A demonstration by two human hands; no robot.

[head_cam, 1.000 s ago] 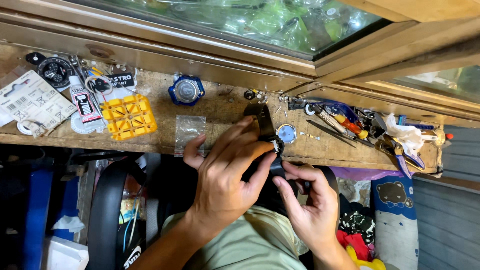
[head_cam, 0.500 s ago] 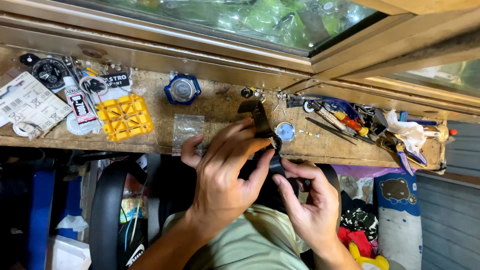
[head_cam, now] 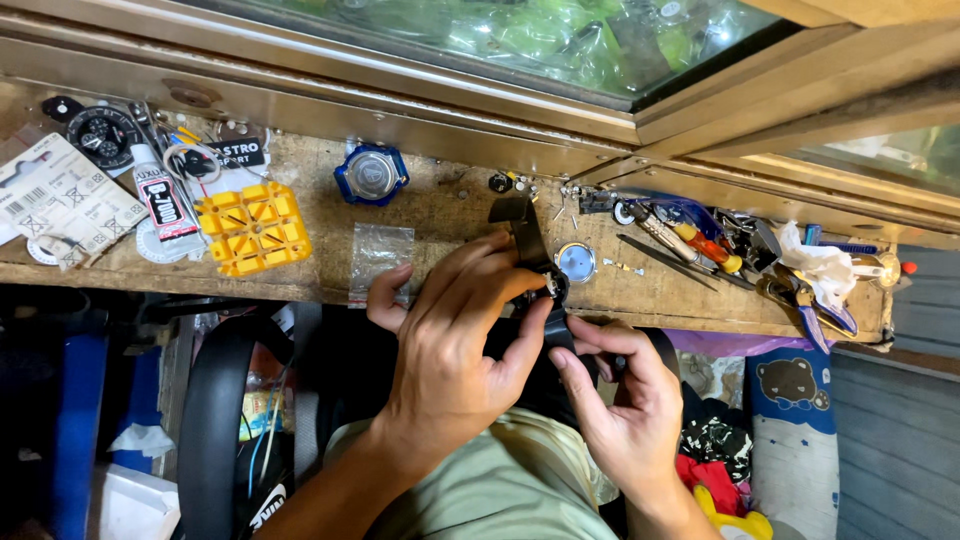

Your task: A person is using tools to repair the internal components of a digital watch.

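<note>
Block holder (head_cam: pixel 254 226) left on bench (head_cam: pixel 450 215), plastic bag (head_cam: pixel 380 258) right of it, round case (head_cam: pixel 372 174) behind, tools (head_cam: pixel 690 240) far right

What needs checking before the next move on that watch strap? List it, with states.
1. Left hand grips the black watch: ok.
2. Right hand pinches the lower strap: ok.
3. Strap joint at the case seated: cannot tell, fingers cover it.
4. Upper strap lies flat on the wooden bench: ok.
5. Small loose parts beside the round silver case back away from the bench edge: ok.
6. Screwdrivers close to the right hand: ok.
</note>
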